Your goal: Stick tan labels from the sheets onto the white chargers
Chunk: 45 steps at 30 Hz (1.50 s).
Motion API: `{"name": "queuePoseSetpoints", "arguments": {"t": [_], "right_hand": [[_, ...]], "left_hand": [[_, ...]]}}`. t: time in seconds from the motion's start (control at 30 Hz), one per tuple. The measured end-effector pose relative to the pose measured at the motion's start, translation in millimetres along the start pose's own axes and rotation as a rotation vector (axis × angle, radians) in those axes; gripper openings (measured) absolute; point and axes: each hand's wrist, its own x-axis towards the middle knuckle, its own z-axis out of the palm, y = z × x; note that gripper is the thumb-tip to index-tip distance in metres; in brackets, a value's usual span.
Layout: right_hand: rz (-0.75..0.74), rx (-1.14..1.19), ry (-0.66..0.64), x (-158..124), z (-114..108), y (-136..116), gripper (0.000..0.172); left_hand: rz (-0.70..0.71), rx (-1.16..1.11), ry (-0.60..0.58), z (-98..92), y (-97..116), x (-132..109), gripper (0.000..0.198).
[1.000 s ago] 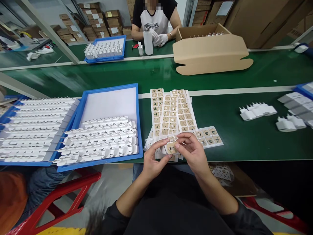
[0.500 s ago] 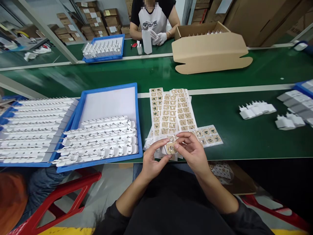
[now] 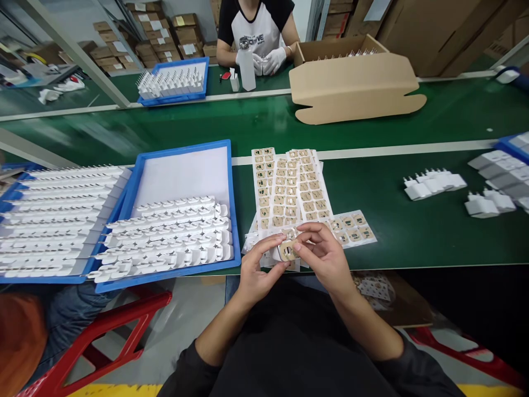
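Between the thumb and fingers of my left hand is a small white power adapter, its body partly hidden. My right hand pinches a tan sticker with dark cut-outs, held against the adapter's face. Whether the sticker is fully stuck down, I cannot tell. Just beyond my hands lie overlapping sheets of the same tan stickers, one sheet reaching out to the right below the others.
Left of the sheets, a blue-rimmed tray holds rows of white adapters; another full tray adjoins it. Loose adapters stand at right. Across the bench are an open cardboard box, a bottle and a gloved person.
My hands keep nearly the same pose around the adapter and sticker. Across the bench, the other person's gloved hands have shifted slightly.
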Motion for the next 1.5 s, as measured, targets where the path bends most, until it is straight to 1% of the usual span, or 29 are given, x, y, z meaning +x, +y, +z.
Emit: {"name": "queuePoseSetpoints", "arguments": {"t": [0.5,0.7,0.87,1.0,1.1,1.23,1.3,1.33,1.4,1.43,1.5], "right_hand": [[0.021,-0.01,-0.004,0.3,0.5,-0.3,0.024],[0.031,-0.063,-0.007,0.4,1.5,-1.4,0.024],[0.0,-0.149,-0.004,-0.4,1.3,-1.3,0.026],[-0.062,-0.255,0.021,-0.8,3.2,-0.9,0.026],[-0.15,-0.378,0.039,-1.1,5.7,-1.5,0.025],[-0.347,-0.626,0.061,-0.3,6.6,-2.3,0.028],[-0.408,-0.712,0.076,0.8,5.0,-2.0,0.028],[-0.408,-0.725,0.083,1.4,3.8,-1.4,0.027],[-0.334,-0.665,0.066,2.6,1.4,0.3,0.026],[-0.268,-0.582,0.033,3.0,0.4,1.6,0.025],[-0.11,-0.336,-0.07,3.1,-0.8,4.7,0.022]], "left_hand": [[-0.016,0.004,0.0,-0.2,0.0,-0.3,0.051],[0.003,0.032,-0.001,-0.4,0.7,0.1,0.052],[0.048,0.08,0.004,0.5,0.1,1.7,0.051],[0.107,0.115,0.005,0.5,-1.1,3.2,0.052],[0.151,0.138,0.011,0.5,-1.6,3.8,0.051],[0.131,0.161,0.027,2.3,-3.2,2.2,0.048],[0.099,0.132,0.056,4.6,-4.7,-0.4,0.047],[0.083,0.108,0.079,6.1,-5.4,-2.0,0.047],[0.057,0.054,0.127,9.3,-6.3,-5.1,0.049],[0.05,0.029,0.143,10.9,-6.5,-6.4,0.05],[0.049,-0.01,0.166,13.5,-6.2,-8.0,0.053]]}}
